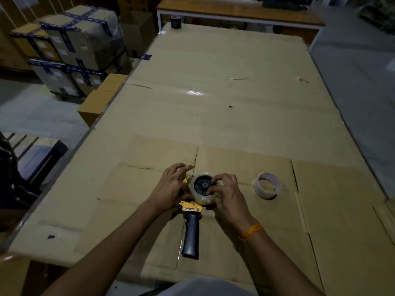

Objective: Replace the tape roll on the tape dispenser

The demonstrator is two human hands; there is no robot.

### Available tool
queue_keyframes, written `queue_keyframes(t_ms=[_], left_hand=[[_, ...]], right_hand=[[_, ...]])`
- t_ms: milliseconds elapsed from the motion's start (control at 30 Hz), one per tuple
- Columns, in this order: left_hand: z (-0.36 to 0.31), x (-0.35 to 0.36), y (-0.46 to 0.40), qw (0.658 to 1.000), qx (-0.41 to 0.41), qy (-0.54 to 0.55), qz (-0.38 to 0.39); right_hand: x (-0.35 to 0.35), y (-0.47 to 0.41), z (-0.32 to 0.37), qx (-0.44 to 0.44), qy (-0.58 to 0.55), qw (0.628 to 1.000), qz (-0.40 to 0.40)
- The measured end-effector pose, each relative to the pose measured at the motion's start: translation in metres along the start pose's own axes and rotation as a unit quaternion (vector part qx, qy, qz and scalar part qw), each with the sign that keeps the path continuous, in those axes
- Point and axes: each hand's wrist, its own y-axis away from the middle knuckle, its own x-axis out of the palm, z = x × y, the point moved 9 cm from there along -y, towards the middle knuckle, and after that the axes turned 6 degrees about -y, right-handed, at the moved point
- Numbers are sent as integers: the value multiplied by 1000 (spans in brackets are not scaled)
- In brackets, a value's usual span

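A yellow tape dispenser [190,207] with a black handle [190,238] lies flat on the cardboard-covered table [213,116], handle pointing toward me. A clear tape roll [202,198] sits on its black hub [203,184]. My right hand [224,195] grips the roll's right side, fingers on the rim and hub. My left hand [173,186] rests against the dispenser's left side, fingers spread over its front end. To the right, a thin, nearly used-up tape roll [267,185] lies on the cardboard, apart from both hands.
A dark tape roll [176,21] stands at the table's far edge. Taped cardboard boxes [70,50] are stacked on the floor to the left, beside smaller boxes [100,99]. A wooden bench [239,11] stands beyond the table.
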Motion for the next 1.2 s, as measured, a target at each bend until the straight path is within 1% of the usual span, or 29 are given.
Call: queue_keyframes(t_ms=[267, 567, 767, 833, 900, 967, 1033, 1067, 1133, 1167, 1200], left_hand=[[9, 9, 16, 997, -22, 62, -34], [6, 14, 32, 992, -5, 92, -89], [6, 18, 37, 989, -11, 115, -96], [5, 18, 39, 987, -11, 124, -103], [4, 18, 40, 986, -15, 128, -103], [4, 17, 39, 988, -31, 122, -94], [3, 16, 39, 988, -42, 115, -95], [3, 16, 40, 987, -45, 116, -99], [3, 18, 43, 985, -53, 129, -104], [3, 19, 45, 983, -59, 137, -107], [3, 20, 47, 981, -65, 146, -109]], right_hand=[[1, 0, -4, 11, 33, 999, -4], [3, -4, 3, 6, 174, 985, 5], [4, -6, 4, 17, 212, 977, 15], [3, -5, 1, 26, 200, 979, 21], [3, -2, -2, 31, 155, 987, 23], [4, 9, -4, 48, 49, 998, 5], [15, 26, -15, 113, -55, 992, 12], [27, 37, -23, 164, -89, 982, 39], [54, 58, -34, 252, -123, 951, 130], [66, 64, -35, 265, -129, 941, 167], [73, 65, -35, 257, -130, 941, 180]])
